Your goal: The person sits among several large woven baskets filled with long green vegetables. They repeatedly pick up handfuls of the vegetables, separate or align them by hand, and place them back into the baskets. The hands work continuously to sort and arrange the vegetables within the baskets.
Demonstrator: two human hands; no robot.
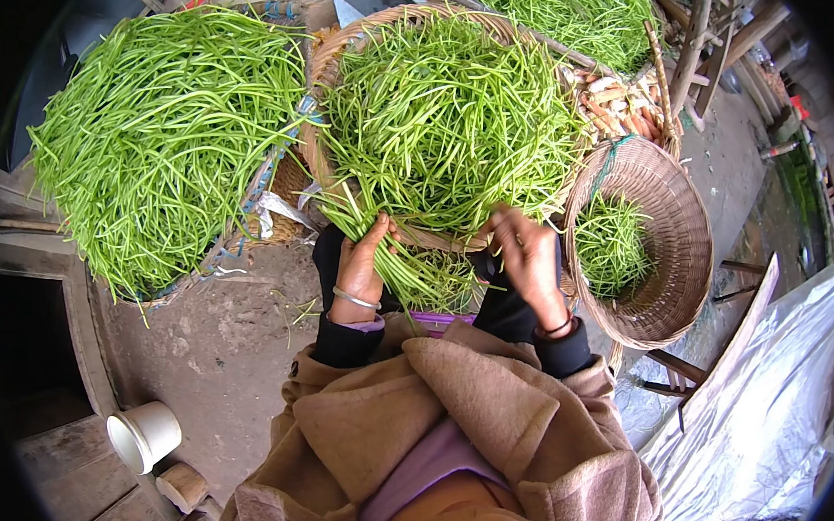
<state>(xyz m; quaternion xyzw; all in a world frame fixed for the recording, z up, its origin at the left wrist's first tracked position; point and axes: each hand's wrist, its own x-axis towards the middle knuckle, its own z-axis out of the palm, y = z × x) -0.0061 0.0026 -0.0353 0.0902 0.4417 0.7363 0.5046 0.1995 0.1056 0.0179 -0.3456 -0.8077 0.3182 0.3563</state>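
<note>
My left hand (365, 268), with a metal bangle at the wrist, is closed around a loose bunch of long green vegetable stalks (405, 274). The bunch crosses the near rim of a big round wicker basket (322, 61) heaped with a tangled pile of similar stalks (447, 119). Over the right part of that same rim is my right hand (525, 249), its fingers bent and their tips at the edge of the pile. Whether a stalk is pinched there is too unclear to see. Below the hands, between my knees, more stalks (451, 284) lie in a purple container (445, 321).
On the left stands another basket (268, 172) piled with stalks. A deep wicker basket (670, 226) at right holds a small heap (611, 247). Further right are a wooden stool (734, 337) and clear plastic sheeting (767, 396). A white bucket (152, 434) lies tipped at lower left.
</note>
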